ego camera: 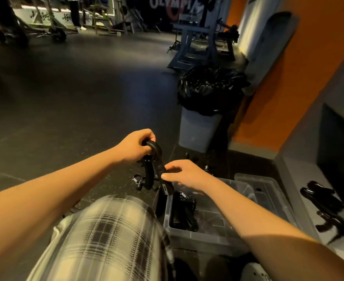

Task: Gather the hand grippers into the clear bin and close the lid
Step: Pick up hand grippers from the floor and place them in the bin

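Mid-task, we judge. Left hand has its fingers curled round the top of a black hand gripper; right hand pinches its lower handle, just above the near-left corner of the clear bin. A few binned grippers already lie inside. Another black piece sits just beside the held one; we cannot tell whether it is held or on the floor. Ledge grippers on the right are not yet gathered. The lid lies off, beside the bin, so closing is still to do.
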